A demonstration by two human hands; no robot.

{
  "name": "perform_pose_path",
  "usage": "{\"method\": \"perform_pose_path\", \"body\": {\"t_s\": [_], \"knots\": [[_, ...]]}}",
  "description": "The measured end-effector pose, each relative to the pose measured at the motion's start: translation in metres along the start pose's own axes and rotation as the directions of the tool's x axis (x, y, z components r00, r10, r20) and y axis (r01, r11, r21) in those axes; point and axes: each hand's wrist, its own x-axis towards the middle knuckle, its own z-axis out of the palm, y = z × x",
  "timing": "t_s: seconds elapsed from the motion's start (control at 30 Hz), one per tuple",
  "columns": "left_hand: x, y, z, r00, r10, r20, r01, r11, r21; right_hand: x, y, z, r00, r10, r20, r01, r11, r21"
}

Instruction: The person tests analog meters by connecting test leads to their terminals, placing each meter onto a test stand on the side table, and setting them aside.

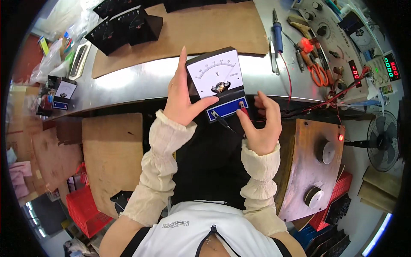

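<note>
An analog voltmeter (217, 73), with a white dial, black housing and blue lower strip, is tilted at the bench's front edge. My left hand (180, 100) grips its left side, fingers along the edge and thumb across the lower front. A bare opening below the dial shows metal parts. A black alligator clip (222, 122) is attached at the strip's left terminal. At the right terminal is a red alligator clip (244, 112), with my right thumb against it. My right hand (266, 126) curls around this clip; its fingertips are partly hidden.
Several black meter housings (124, 28) stand on a brown board (205, 32) at the back. A soldering iron (278, 36), tweezers (273, 55) and orange-handled scissors (317, 75) lie right, beside a power supply (379, 70). A metal-topped box with knobs (310, 171) stands lower right; another meter (65, 92) sits left.
</note>
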Motion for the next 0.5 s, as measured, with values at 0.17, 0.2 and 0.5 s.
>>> {"method": "perform_pose_path", "body": {"t_s": [0.17,0.2,0.5], "knots": [[0.015,-0.007,-0.007,0.996,-0.020,0.081,0.016,0.999,0.043,-0.014,-0.005,0.005,0.971,0.237,0.030,-0.238,0.965,0.114],[0.018,-0.008,-0.009,0.993,-0.010,0.115,0.002,0.997,0.072,-0.015,-0.008,0.007,0.957,0.288,0.040,-0.290,0.940,0.179],[0.021,-0.002,-0.008,0.983,-0.037,0.181,0.029,0.999,0.045,-0.023,-0.014,0.010,0.930,0.365,0.040,-0.363,0.895,0.261]]}}
